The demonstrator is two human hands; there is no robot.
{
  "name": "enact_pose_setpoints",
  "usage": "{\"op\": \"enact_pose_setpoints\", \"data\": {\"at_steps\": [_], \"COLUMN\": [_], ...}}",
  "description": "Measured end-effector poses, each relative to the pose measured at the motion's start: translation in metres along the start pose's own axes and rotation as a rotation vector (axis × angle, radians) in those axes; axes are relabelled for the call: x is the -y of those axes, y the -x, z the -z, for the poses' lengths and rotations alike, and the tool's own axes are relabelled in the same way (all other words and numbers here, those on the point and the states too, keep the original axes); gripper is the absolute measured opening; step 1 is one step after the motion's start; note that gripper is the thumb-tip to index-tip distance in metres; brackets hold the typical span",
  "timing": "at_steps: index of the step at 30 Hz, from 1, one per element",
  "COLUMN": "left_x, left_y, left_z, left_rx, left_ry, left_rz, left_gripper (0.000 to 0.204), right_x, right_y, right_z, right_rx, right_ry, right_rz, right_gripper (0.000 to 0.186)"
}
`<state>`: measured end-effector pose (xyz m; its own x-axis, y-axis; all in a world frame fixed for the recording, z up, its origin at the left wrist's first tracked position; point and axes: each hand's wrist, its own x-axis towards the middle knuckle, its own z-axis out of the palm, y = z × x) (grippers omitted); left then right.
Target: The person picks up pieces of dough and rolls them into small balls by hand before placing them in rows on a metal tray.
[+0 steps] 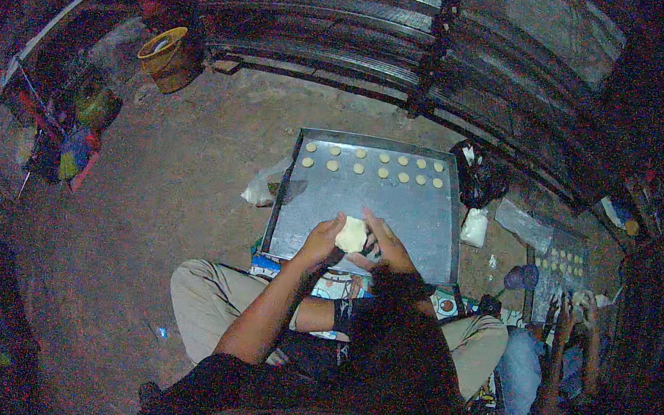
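A pale, flattened lump of dough is held up over the near part of a large metal baking tray. My left hand grips its left side, thumb along the edge. On the right, my right hand has its fingers stretched out and apart, close beside the dough; whether it touches is hard to make out. Two rows of small round dough pieces lie along the tray's far side.
A plastic bag lies left of the tray; a black bag and a white packet sit at its right. A co-worker's hands are at another tray. A yellow bucket stands far left, near slatted metal panels.
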<state>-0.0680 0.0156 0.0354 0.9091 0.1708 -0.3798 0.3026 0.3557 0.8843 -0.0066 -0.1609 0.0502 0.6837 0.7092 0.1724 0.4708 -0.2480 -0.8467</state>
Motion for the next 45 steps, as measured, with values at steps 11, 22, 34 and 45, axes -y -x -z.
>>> {"op": "enact_pose_setpoints", "data": {"at_steps": [11,22,34,45], "left_x": [0.017,0.042,0.072,0.027], "left_y": [-0.01,-0.024,0.007,0.002], "left_z": [0.01,0.009,-0.037,-0.02], "left_rx": [0.315,0.039,-0.101,-0.097], "left_ry": [-0.414,-0.587,-1.211,-1.196], "left_rz": [-0.239,-0.287,-0.755,-0.639], "left_gripper": [0.054,0.048,0.077,0.104], "right_x": [-0.007,0.006,-0.068,-0.034], "right_y": [0.004,-0.001,-0.002,-0.012], "right_z": [0.003,-0.003,-0.016,-0.022], "right_rx": [0.033,-0.015,-0.044,-0.3], "right_ry": [0.274,0.397,-0.519,-0.171], "right_rz": [-0.089,-0.173,-0.363,-0.62], "right_gripper": [0.056,0.037,0.047,0.044]}}
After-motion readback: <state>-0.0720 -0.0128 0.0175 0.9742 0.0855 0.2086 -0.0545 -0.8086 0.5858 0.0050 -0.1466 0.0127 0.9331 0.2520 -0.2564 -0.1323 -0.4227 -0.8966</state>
